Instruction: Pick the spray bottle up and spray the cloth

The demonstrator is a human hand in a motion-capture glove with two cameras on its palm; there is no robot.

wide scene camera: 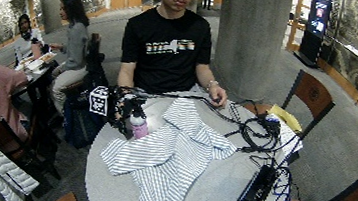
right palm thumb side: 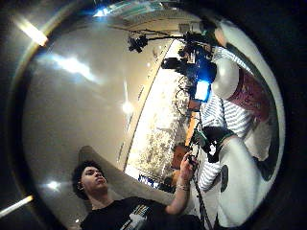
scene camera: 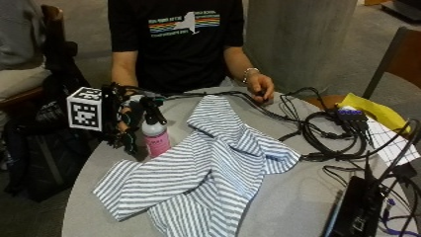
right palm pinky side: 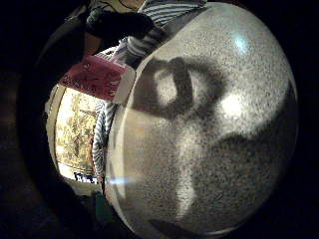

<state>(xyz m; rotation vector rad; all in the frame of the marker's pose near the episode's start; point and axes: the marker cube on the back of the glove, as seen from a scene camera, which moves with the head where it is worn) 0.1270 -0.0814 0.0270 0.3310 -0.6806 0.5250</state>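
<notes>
A: Where is the spray bottle [scene camera: 156, 137]?

B: It stands on the round counter [scene camera: 289, 197], and your gloved right hand [scene camera: 125, 123] wraps its fingers around it.

A: And the cloth?

B: The striped cloth [scene camera: 204, 173] lies spread out just beside the bottle, touching it.

A: What else is there?

B: Black cables [scene camera: 315, 133] lie past the cloth. Your bare hand [scene camera: 260, 89] rests on the far edge. The glove hides your fingertips.

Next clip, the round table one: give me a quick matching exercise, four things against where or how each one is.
Things:
1. spray bottle
2. striped cloth
3. bare left hand
4. black cables

States:
A. spread rumpled across the table's middle
B. upright at the table edge, gloved right hand against it
C. coiled beside the cloth, away from the bottle
D. resting at the table's far edge

Pairs: 1-B, 2-A, 3-D, 4-C
</notes>
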